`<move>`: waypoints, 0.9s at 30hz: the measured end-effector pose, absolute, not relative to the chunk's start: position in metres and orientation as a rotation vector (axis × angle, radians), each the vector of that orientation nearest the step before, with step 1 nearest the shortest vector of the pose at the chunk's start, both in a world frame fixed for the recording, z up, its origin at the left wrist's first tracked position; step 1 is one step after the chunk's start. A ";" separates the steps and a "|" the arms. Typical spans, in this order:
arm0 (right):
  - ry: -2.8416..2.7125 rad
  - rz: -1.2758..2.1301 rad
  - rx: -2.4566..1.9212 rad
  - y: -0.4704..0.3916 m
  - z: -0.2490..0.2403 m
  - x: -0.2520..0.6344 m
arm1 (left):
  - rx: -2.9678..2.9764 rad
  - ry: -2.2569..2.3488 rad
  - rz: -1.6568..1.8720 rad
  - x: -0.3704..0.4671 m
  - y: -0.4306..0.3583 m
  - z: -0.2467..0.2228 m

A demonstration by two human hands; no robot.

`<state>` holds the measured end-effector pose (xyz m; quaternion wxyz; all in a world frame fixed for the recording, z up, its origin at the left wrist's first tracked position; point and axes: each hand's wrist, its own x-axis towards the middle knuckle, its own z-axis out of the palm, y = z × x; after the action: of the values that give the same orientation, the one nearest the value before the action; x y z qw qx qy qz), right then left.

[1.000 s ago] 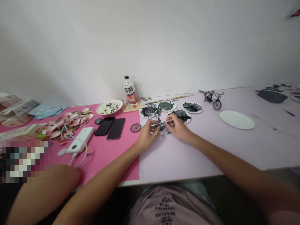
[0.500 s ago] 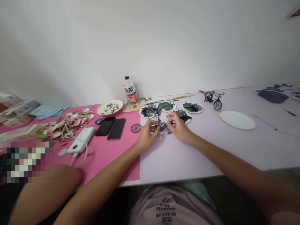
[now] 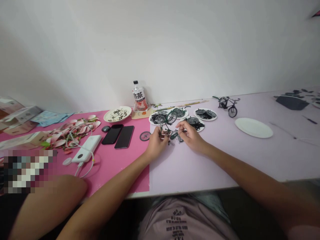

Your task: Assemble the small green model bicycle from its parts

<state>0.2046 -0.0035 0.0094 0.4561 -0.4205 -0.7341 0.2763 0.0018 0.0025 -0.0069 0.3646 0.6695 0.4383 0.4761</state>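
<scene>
A partly built dark green toy bicycle [image 3: 172, 117] is gripped in the closed fingers of my left hand [image 3: 157, 142], just above the table. One of its wheels points up and away. Beside it, my right hand [image 3: 192, 137] is closed in a pinch close to the bicycle's frame; what lies between those fingertips is too small to make out. Under the hands a dark green piece and a small grey part [image 3: 179, 139] show. A loose toy wheel [image 3: 145, 136] lies left of my left hand.
White plates of bike parts [image 3: 205, 114] stand behind my hands. A finished-looking toy bicycle [image 3: 228, 106] and a white plate [image 3: 253, 128] are to the right. Leftward are a drink bottle [image 3: 140, 97], two phones [image 3: 124, 137], a power bank [image 3: 86, 149] and another person's leg [image 3: 50, 203].
The toy bicycle has turned in my left hand, its raised wheel swinging right and showing more of its face. My right hand has stayed almost in place.
</scene>
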 end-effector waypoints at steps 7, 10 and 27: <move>-1.785 0.695 -1.038 -0.003 0.010 0.204 | 1.703 1.108 1.205 0.002 0.003 -0.008; -1.796 0.685 -1.028 -0.004 0.010 0.204 | 1.717 1.125 1.186 0.003 0.002 -0.007; -1.913 0.644 -1.095 -0.006 0.011 0.204 | 1.707 1.148 1.177 0.003 0.003 -0.009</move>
<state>0.2035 -0.0060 0.0107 0.4101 -0.4350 -0.7597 0.2557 0.0026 0.0028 -0.0092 0.3762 0.6673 0.4487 0.4603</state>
